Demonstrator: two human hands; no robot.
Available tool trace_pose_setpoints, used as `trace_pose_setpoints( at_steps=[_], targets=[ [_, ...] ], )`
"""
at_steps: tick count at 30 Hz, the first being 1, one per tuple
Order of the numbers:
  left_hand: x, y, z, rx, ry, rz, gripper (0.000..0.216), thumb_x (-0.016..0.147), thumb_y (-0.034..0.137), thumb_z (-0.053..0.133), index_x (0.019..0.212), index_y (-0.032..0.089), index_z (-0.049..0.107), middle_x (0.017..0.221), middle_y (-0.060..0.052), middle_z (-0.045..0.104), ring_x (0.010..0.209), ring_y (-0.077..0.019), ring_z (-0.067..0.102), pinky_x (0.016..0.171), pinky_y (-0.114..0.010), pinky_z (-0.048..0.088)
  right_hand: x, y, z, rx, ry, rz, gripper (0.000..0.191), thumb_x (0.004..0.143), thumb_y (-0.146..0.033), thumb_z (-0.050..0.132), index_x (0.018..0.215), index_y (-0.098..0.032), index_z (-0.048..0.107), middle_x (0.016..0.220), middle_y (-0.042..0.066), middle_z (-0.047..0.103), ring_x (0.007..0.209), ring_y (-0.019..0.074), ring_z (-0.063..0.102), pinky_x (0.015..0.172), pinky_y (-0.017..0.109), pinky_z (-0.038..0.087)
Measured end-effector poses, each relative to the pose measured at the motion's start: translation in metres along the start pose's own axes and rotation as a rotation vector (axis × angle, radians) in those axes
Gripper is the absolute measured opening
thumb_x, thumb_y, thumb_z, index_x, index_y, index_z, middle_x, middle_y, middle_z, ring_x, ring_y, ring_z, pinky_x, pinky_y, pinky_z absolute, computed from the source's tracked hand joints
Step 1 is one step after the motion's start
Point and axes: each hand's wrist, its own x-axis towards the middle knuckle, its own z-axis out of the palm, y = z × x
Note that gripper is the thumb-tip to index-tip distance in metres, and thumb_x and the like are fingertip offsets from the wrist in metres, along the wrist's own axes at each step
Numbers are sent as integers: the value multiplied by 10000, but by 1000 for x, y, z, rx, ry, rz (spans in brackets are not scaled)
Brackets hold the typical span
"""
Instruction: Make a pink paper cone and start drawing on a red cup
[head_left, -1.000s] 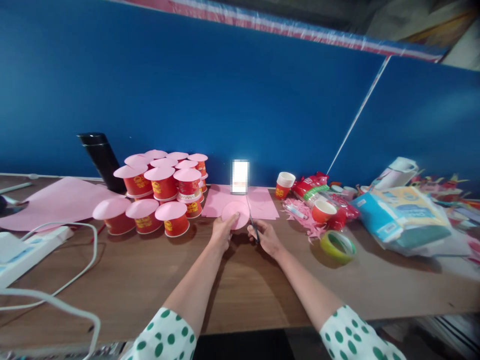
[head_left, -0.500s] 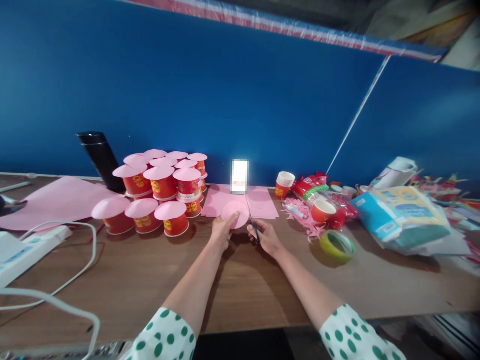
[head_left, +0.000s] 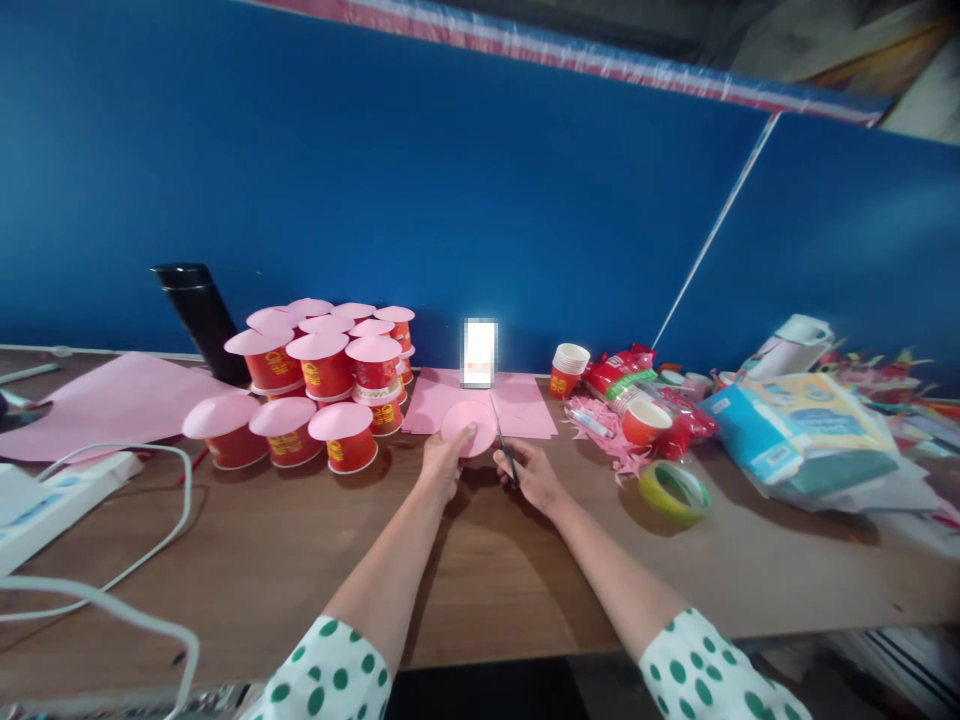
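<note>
Pink paper disc (head_left: 461, 422) pinched in left hand (head_left: 444, 464); scissors (head_left: 511, 468) held in right hand (head_left: 534, 478).
Disc gripped at its near edge, thumb on top, extended just beyond the left hand; scissor handles enclosed by the right hand's curled fingers, blades pointed away along the disc's right edge; whether it is touched cannot be told. Pink sheets (head_left: 529, 408) laid beyond the grip, disc-topped red cups (head_left: 328, 379) grouped left of it, tape roll (head_left: 666, 508) set down to the right.
</note>
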Motion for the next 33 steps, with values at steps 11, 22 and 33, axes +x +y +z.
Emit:
trace_pose_setpoints(
  at_steps=[11,22,33],
  targets=[
    [-2,2,0,24,3,4,429,546,282,815,900,97,655,721,-73,684,552,-132,616,454,-200,469,-1,-2,0,-13,10,11,458,683,-500,674,973,-146,649,572,-35,537,481,91,490,458,213,392],
    [0,1,0,28,2,-14,432,537,263,818,900,96,654,757,-90,693,578,-143,631,467,-207,480,0,-2,0,-9,-3,10,458,687,-512,671,962,-148,639,596,-32,539,496,90,498,468,209,398],
    [-3,3,1,30,-1,-18,424,529,249,824,888,96,658,756,-89,699,580,-140,637,464,-194,475,0,-1,-1,-29,-16,-26,430,701,-523,658,920,-153,641,609,-25,538,532,100,508,497,218,430]
  ],
)
